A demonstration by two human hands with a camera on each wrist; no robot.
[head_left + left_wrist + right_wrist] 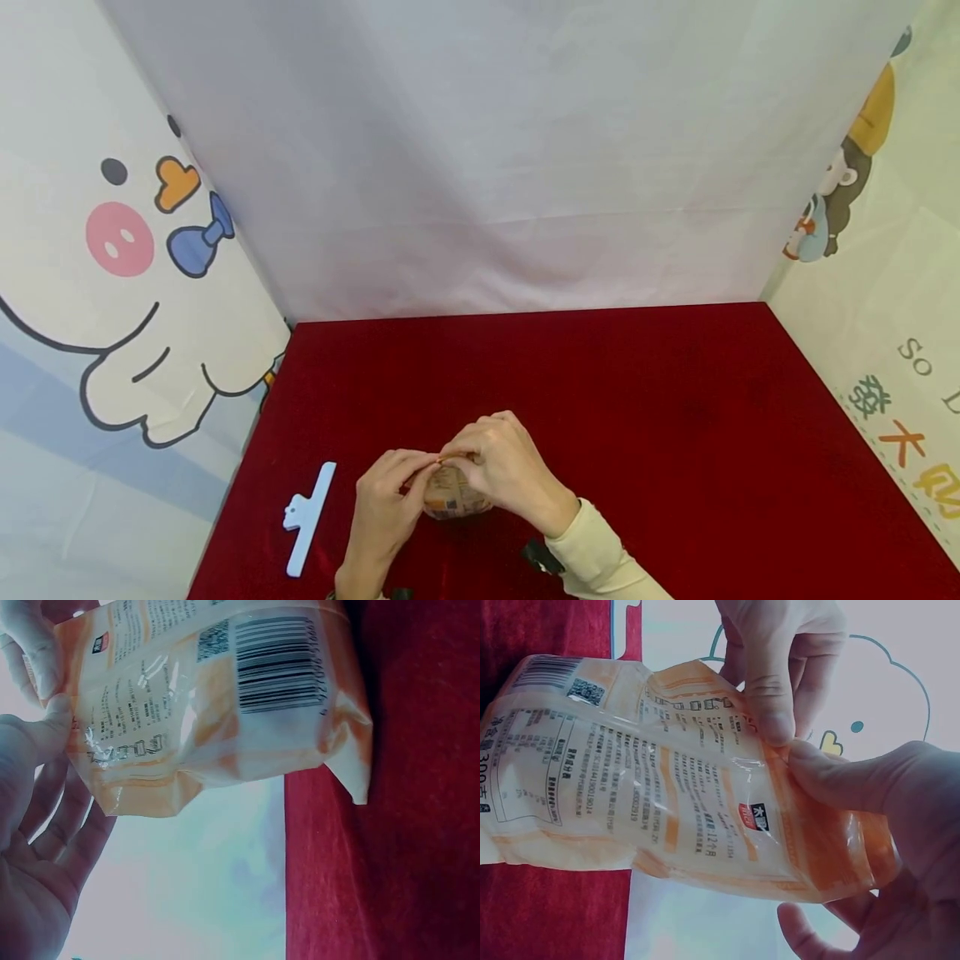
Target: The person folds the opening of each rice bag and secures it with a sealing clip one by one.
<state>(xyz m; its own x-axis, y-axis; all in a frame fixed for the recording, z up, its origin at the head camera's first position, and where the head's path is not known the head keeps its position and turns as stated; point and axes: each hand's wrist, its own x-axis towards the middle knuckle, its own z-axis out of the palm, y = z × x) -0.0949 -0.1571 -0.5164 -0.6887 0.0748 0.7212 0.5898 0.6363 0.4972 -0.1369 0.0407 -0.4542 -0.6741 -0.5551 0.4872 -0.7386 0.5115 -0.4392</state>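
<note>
An orange and cream plastic food bag (453, 493), printed with dark text and a barcode, stands on the red cloth. My left hand (387, 500) pinches its top edge between thumb and fingers. Right beside it, my right hand (506, 471) pinches the same edge, the two thumbs nearly meeting. In the left wrist view the bag (202, 697) shows its barcode side, with the lower corner touching the cloth. The right wrist view has the bag's printed back (652, 772) and the right thumb pressed on the orange top strip. What the bag contains cannot be seen.
A light blue clip with a long straight bar (310, 521) lies on the red tabletop (637, 417), left of my left hand. White fabric walls (525, 167) with cartoon prints enclose the table at the back and both sides.
</note>
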